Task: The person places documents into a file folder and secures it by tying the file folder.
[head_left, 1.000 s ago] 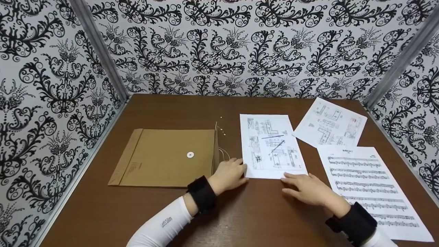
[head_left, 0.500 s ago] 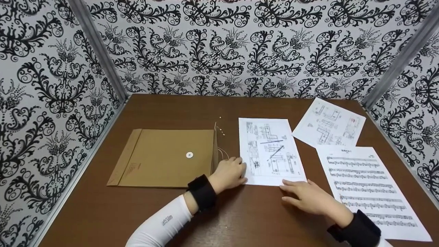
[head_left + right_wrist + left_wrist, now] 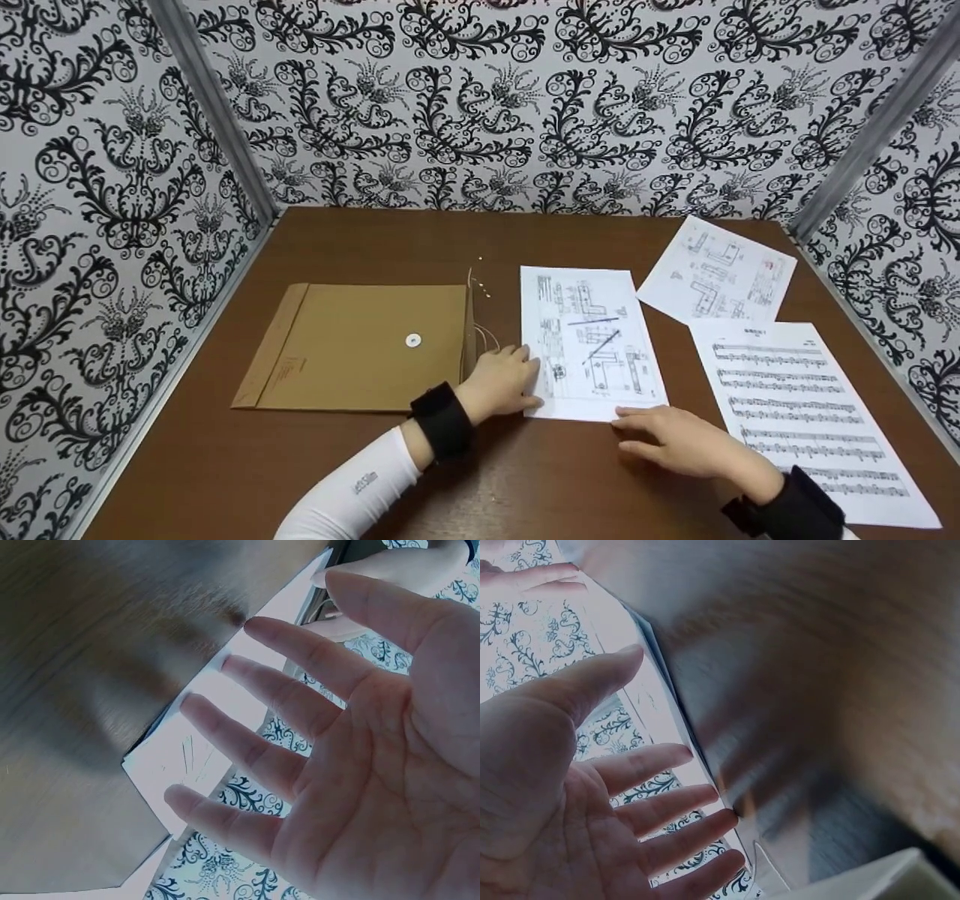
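Note:
A white sheet of paper (image 3: 562, 300) with a technical drawing lies on the table, crossed by a blue line and a dark line. At its lower left edge, my left hand (image 3: 501, 381) touches it with extended fingers. My right hand (image 3: 679, 439) has its fingertips at the sheet's near right corner. In the left wrist view, the left hand (image 3: 547, 787) has its thumb and fingers spread along the paper's edge. The right wrist view shows the right hand (image 3: 360, 742) with straight fingers at the sheet (image 3: 187, 757).
Left of the sheet lies a brown envelope (image 3: 360, 345) with a white button (image 3: 412, 340) and a loose string (image 3: 487, 335) at its right end. A second drawing sheet (image 3: 720, 274) and a music sheet (image 3: 810, 405) lie to the right on the brown table (image 3: 375, 244).
The drawing sheet has slid toward me. My right hand has come slightly nearer with it, while my left hand has stayed almost in place.

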Motion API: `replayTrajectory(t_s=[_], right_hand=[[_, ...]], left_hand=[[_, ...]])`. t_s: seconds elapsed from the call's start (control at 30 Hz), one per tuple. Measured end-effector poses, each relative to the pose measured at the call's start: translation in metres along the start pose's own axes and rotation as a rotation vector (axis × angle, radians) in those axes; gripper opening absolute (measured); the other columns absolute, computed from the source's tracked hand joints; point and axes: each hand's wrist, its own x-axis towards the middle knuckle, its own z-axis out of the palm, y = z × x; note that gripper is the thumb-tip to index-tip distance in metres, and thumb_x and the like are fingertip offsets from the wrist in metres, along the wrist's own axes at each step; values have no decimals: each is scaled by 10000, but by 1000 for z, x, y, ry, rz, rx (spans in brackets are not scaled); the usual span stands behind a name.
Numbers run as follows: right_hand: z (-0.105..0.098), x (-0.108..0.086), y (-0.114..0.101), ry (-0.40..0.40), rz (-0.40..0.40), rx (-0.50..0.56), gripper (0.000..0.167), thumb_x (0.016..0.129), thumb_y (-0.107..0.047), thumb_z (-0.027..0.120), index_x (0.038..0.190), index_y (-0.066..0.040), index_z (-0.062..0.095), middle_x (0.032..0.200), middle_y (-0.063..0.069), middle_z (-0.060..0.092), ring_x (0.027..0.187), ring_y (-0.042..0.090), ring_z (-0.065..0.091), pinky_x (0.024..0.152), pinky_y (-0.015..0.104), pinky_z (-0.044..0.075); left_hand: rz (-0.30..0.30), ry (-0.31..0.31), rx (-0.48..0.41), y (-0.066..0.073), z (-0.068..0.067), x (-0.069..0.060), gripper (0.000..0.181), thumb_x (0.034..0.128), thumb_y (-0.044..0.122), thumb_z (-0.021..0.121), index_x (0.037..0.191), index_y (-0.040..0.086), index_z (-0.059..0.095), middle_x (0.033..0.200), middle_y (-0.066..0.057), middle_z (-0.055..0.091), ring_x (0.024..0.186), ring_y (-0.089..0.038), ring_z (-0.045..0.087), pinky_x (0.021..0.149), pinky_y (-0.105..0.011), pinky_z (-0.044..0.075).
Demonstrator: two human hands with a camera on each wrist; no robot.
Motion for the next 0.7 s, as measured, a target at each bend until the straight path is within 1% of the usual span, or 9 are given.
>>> replayTrajectory(t_s=[0.13,0.23,0.33,0.43,0.57,0.7], right_hand=[[-2,2,4,8,-6,66,460,1034,-429,565,1309,-81,686,1385,207,656,1264,442,626,1028,589,497],[-5,3,8,46,8,111,462,1037,-415,564,1308,-59,678,1375,221,654,1275,456,613,1041,605,480],[-9,3,13,98,50,158,468,1038,-388,574,1340,-37,642,1388,240,632,1283,481,595,1038,629,471],[-14,3,19,146,91,202,465,1035,-335,591,1375,-18,600,1401,280,596,1248,491,600,990,623,504],[-17,5,30,176,164,265,505,1034,-305,596,1412,28,550,1434,345,531,1217,497,610,950,591,534],[-17,9,40,192,212,335,566,1045,-290,578,1441,101,480,1452,386,493,1242,521,603,968,573,545]], left_hand=[[0,-1,5,1,0,-2,573,888,583,706,1257,145,666,1318,-72,664,1230,-261,649,944,-399,588],[-8,-10,7,3,-1,-5,574,893,585,699,1254,140,667,1307,-72,663,1225,-254,648,941,-394,588],[-14,-3,14,4,0,-7,569,893,589,695,1235,136,669,1291,-71,664,1216,-246,649,929,-389,592],[-16,6,16,5,2,-9,572,895,591,691,1236,132,665,1303,-74,659,1237,-251,644,942,-396,591],[-10,25,23,6,3,-11,579,892,589,695,1248,133,665,1327,-79,655,1268,-260,641,976,-403,584],[0,53,25,8,4,-16,573,880,577,717,1238,132,674,1308,-81,661,1236,-254,656,935,-384,600]])
